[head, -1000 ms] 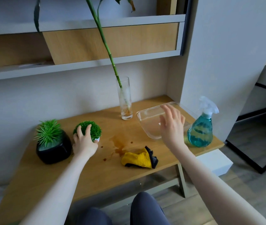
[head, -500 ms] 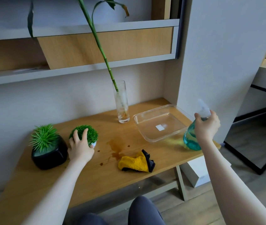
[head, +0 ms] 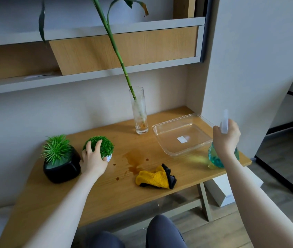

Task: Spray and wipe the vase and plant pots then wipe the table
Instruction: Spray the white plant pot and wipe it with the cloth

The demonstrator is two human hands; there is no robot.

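Bottle up, pot steadied!
Right hand (head: pixel 226 138) clamped its fingers on the spray bottle (head: pixel 217 158); left hand (head: pixel 93 159) gripped the small pot (head: pixel 104 149) on the table (head: pixel 106 190), likely bracing for spraying.

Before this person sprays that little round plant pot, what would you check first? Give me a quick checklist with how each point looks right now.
1. Spray bottle in the right hand: ok, gripped at the neck.
2. Nozzle aimed at the pot: cannot tell, the head is blurred.
3. Small round plant pot steadied: ok, the left hand wraps it on the table.
4. Left hand's fingers out of the spray path: not ok, they cover the greenery.
5. Yellow cloth ready for wiping: ok, it lies free near the front edge.
6. Table clean: not ok, a brown spill sits beside the cloth.
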